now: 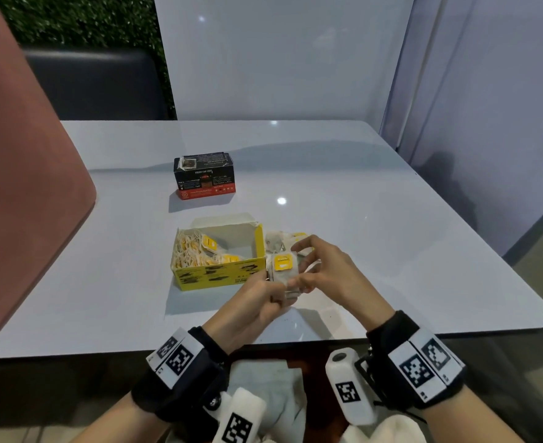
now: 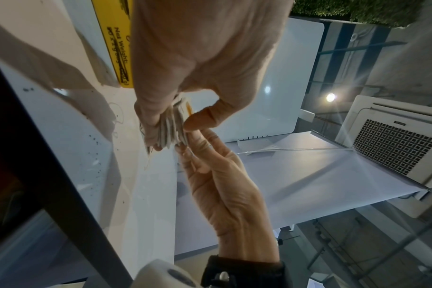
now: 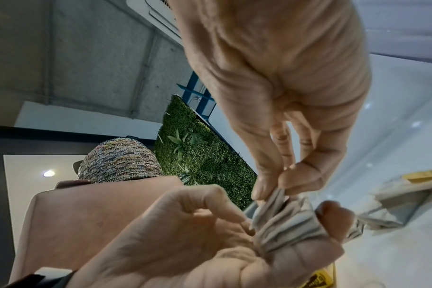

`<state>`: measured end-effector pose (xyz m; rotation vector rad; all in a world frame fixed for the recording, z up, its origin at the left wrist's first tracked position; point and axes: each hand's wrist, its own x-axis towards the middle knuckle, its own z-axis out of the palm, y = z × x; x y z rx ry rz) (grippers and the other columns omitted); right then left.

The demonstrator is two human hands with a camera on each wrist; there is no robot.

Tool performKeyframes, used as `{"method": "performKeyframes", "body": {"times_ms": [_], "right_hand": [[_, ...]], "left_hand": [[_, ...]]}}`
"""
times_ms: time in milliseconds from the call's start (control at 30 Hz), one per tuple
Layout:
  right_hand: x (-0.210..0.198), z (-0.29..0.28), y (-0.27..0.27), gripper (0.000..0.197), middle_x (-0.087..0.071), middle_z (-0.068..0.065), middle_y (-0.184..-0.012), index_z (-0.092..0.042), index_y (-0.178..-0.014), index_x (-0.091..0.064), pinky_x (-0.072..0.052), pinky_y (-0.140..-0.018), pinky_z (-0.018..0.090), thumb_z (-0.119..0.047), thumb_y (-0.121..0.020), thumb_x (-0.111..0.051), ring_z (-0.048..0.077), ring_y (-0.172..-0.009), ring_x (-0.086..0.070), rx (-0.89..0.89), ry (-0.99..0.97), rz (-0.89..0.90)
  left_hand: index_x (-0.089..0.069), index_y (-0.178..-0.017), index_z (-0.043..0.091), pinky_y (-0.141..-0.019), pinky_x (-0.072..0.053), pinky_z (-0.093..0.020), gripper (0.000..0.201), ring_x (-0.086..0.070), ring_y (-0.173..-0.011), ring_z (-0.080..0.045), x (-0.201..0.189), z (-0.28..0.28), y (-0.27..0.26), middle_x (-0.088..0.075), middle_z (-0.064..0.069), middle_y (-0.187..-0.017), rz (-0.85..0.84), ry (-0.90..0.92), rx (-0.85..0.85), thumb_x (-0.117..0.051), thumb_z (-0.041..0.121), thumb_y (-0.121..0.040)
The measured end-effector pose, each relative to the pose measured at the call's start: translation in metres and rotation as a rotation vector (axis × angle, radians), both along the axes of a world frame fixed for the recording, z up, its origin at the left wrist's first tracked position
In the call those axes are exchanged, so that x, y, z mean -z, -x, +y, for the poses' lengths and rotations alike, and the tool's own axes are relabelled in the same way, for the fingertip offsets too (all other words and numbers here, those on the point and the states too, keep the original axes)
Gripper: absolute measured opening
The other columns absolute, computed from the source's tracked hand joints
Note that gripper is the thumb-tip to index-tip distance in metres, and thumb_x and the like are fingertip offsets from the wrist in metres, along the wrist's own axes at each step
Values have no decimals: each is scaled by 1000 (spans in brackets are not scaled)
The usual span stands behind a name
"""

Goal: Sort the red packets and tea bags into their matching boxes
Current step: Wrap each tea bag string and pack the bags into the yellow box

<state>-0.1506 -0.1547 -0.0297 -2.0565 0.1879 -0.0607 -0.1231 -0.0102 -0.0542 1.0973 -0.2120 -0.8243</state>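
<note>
Just right of the open yellow box (image 1: 219,276), both hands hold a stack of white tea bags (image 1: 283,273) whose top bag has a yellow tag. My left hand (image 1: 275,297) grips the stack's lower end, fingers curled round it (image 2: 172,126). From the right, my right hand (image 1: 300,266) pinches the bags' edge (image 3: 276,196) between thumb and fingers. Several yellow-tagged tea bags fill the left half of the yellow box. A closed black and red box (image 1: 204,176) stands farther back. No red packets are in view.
A few loose tea bags (image 1: 278,239) lie on the white table (image 1: 391,235) behind my right hand. A pink chair back (image 1: 24,187) rises at the table's left edge. A white wall panel stands behind the table.
</note>
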Motion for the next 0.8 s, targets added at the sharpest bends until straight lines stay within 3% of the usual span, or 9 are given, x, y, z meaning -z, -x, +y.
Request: {"method": "performKeyframes", "body": {"times_ms": [67,200,300,433,533,600,667,733,800], "right_hand": [[0,0,1,48,-59,3,-78,-15,-109,-54,-41,-47,7,-5,-68,-78,2,-44,-56,-20,24,15],[3,-1,2,45,-61,9,-88,-19,-110,-50,-43,-49,8,-4,-74,-72,10,-51,-59,-51,78,28],[2,-1,1,51,-58,10,-100,-19,-119,-46,-44,-52,10,-8,-75,-71,10,-59,-56,-125,271,42],[-9,-5,2,60,-47,-5,-108,-24,-128,-45,-45,-60,16,-14,-76,-73,10,-73,-51,-369,464,147],[-28,-4,0,53,-58,-4,-100,-24,-119,-54,-49,-54,19,-11,-72,-75,12,-72,-57,-518,390,197],[-43,1,-6,44,-60,-3,-94,-16,-112,-59,-52,-52,20,-4,-73,-72,13,-68,-59,-533,388,144],[-57,10,-14,33,-58,-7,-84,-11,-105,-61,-56,-54,24,2,-74,-67,15,-66,-63,-522,425,51],[-70,21,-26,25,-56,-11,-77,-10,-98,-61,-55,-52,23,4,-77,-64,6,-58,-61,-517,443,-37],[-79,31,-42,22,-59,-7,-81,-13,-93,-60,-52,-49,17,1,-78,-66,2,-54,-58,-515,443,-127]], "left_hand": [[-54,-103,-1,-95,-42,-35,35,-54,-100,-27,-1,1,-1,-59,-19,-101,39,18,0,-42,-2,-70],[-57,-106,-1,-92,-47,-29,18,-61,-98,-22,-1,1,-1,-64,-17,-99,-36,-70,10,-49,5,-92],[-59,-111,6,-93,-47,-30,21,-62,-103,-19,3,3,2,-68,-9,-99,-85,-142,55,-50,3,-92],[-53,-115,6,-89,-50,-28,33,-64,-94,-17,3,11,4,-67,-7,-88,-100,-157,140,-59,0,-83],[-36,-136,5,-88,-53,-28,56,-67,-98,-22,-6,17,6,-69,-14,-96,-247,-222,142,-59,1,-85],[-11,-148,11,-91,-53,-30,76,-67,-99,-21,-14,20,5,-70,-12,-102,-332,-288,58,-58,1,-88],[11,-149,20,-93,-52,-31,86,-68,-95,-16,-25,27,1,-71,-5,-100,-408,-358,-41,-51,0,-92],[19,-146,24,-94,-51,-29,89,-67,-94,-8,-41,38,-4,-69,6,-98,-521,-435,-93,-49,3,-93],[16,-147,25,-100,-46,-33,90,-63,-99,-2,-57,52,-13,-64,18,-103,-661,-528,-150,-53,14,-92]]}}
